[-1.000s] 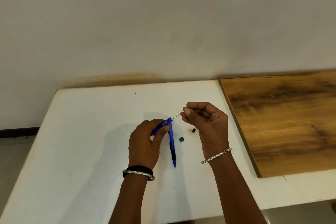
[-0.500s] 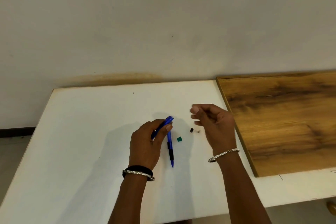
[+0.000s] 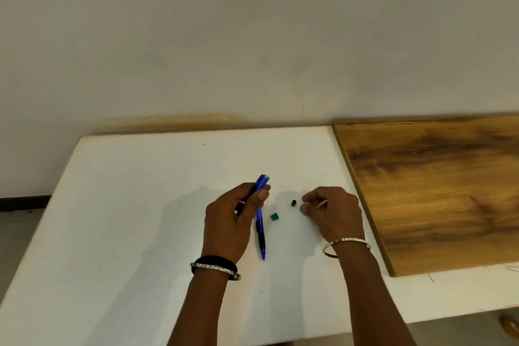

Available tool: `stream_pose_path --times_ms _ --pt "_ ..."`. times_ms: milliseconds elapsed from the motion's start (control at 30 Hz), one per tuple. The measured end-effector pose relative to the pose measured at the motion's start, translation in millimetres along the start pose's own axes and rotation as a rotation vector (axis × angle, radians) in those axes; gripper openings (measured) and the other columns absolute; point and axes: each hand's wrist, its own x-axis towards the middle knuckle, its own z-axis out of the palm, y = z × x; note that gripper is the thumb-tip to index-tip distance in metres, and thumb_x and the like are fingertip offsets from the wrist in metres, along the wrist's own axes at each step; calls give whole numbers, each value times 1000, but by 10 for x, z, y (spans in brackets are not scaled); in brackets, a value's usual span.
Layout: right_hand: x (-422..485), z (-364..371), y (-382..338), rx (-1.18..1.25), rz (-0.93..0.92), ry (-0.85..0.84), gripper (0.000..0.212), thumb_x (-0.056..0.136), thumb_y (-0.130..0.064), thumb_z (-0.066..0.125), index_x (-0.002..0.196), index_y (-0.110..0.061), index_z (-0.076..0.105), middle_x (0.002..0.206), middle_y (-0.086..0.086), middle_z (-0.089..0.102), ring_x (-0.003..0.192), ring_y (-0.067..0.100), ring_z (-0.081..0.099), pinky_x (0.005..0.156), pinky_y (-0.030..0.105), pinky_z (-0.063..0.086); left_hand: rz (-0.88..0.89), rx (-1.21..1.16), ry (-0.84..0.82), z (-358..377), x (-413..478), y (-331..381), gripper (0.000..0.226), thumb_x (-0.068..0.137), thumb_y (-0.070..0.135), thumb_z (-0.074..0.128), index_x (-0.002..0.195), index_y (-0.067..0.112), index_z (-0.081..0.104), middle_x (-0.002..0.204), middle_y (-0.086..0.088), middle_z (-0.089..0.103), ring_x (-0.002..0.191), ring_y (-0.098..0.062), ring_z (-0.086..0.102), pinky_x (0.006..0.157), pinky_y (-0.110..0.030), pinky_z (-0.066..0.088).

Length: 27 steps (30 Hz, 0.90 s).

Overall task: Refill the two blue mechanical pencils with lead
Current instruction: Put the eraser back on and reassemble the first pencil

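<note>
My left hand [image 3: 230, 222] grips one blue mechanical pencil [image 3: 262, 181] and holds it tilted, with its open rear end pointing up and away. The second blue pencil [image 3: 261, 236] lies on the white table [image 3: 126, 205] just right of that hand, tip toward me. A small green cap [image 3: 274, 216] and a small black cap [image 3: 293, 203] rest on the table between my hands. My right hand [image 3: 334, 213] is low over the table, just right of the black cap, with thumb and fingers drawn together. Whether they pinch anything is hidden.
A brown wooden board [image 3: 438, 191] covers the table's right side, its edge close to my right hand. A plain wall rises behind the table. The table's left edge drops to the floor.
One second ago my right hand held a thin lead at the open end of the held pencil. That hand has since dropped to the table beside the black cap, and no lead shows.
</note>
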Motion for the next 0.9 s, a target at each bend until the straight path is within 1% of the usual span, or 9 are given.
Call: stream_pose_path --times_ms 167,300,367,467,533,633,700,767,900 --pt "-3 19 -9 -1 -24 57 10 79 -20 77 88 -16 76 88 1 75 72 10 60 71 20 45 -4 -2 -13 18 -1 -14 37 80 57 52 99 34 73 79 21 71 67 -4 63 65 -14 51" --pt "-16 -19 -122 264 -95 201 10 83 -19 74 92 -16 76 86 -3 74 73 2 62 71 13 50 -3 1 -9 26 1 -35 37 82 54 53 103 32 73 78 21 71 69 1 64 68 -10 50" --pt "-34 -34 -225 472 -95 220 12 83 -18 73 95 -19 75 87 -8 73 77 5 68 72 23 59 -5 22 -5 25 4 -44 40 80 57 51 103 32 73 76 17 72 69 1 64 69 -12 51" --pt "-72 -48 -376 757 -126 157 16 82 -16 74 97 -22 75 88 -6 76 79 14 72 65 26 61 -24 55 -8 24 14 -66 39 80 60 51 102 35 72 76 8 71 71 -9 65 72 -32 58" --pt "-96 -42 -447 861 -141 64 18 80 -15 75 97 -21 74 84 -1 77 78 17 73 64 26 60 -28 76 -5 28 18 -71 37 80 59 52 102 36 71 77 6 71 72 -15 65 72 -40 58" --pt "-111 -10 -477 915 -160 -44 20 79 -9 76 97 -14 71 83 4 78 78 20 74 66 24 58 -19 116 10 32 17 -69 46 78 62 48 104 31 70 77 5 70 72 -16 65 72 -38 58" --pt "-108 6 -468 906 -183 -76 17 79 -6 75 96 -10 72 86 7 77 79 21 74 67 24 58 -11 143 21 33 15 -69 54 76 64 46 107 27 70 75 6 68 71 -15 65 69 -29 56" --pt "-108 18 -458 874 -205 -88 16 80 -6 74 96 -8 73 88 10 77 79 22 74 68 25 58 -2 167 32 38 19 -66 51 76 63 46 105 28 69 70 7 66 69 -15 63 65 -21 51" --pt "-106 33 -441 843 -221 -99 16 81 -8 73 96 -10 73 89 9 76 77 21 73 68 26 59 7 182 29 41 23 -77 49 77 62 47 105 29 69 71 2 67 69 -20 64 67 -27 53"
